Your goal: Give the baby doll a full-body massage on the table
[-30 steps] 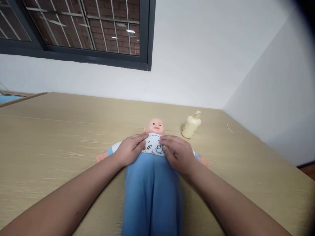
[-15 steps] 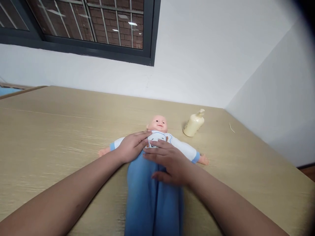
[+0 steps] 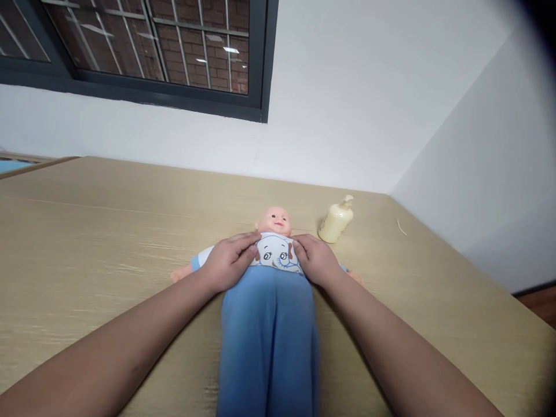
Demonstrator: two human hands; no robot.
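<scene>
A baby doll [image 3: 274,221] lies on its back with its arms spread, in a white shirt [image 3: 273,248] with an elephant face and blue cuffs, and long blue trousers [image 3: 269,324]. My left hand [image 3: 230,260] is closed on the shirt at the left of the chest, thumb close beside the fingers. On the opposite side, my right hand [image 3: 317,259] is also closed on the shirt near the shoulder, hiding most of that sleeve. The undersides of both hands are hidden. Past the doll's head on the right, a cream pump bottle [image 3: 336,223] stands upright.
The doll lies on a wide wood-grain tabletop [image 3: 108,243]. A thin pale strip [image 3: 402,227] rests near the right edge. White walls [image 3: 339,98] rise behind and at the right, with a dark-framed barred window [image 3: 174,52] at upper left.
My right hand has moved from across the doll's chest to the right side of the shirt, uncovering the elephant print. My left hand stays at the left side. The view has shifted slightly.
</scene>
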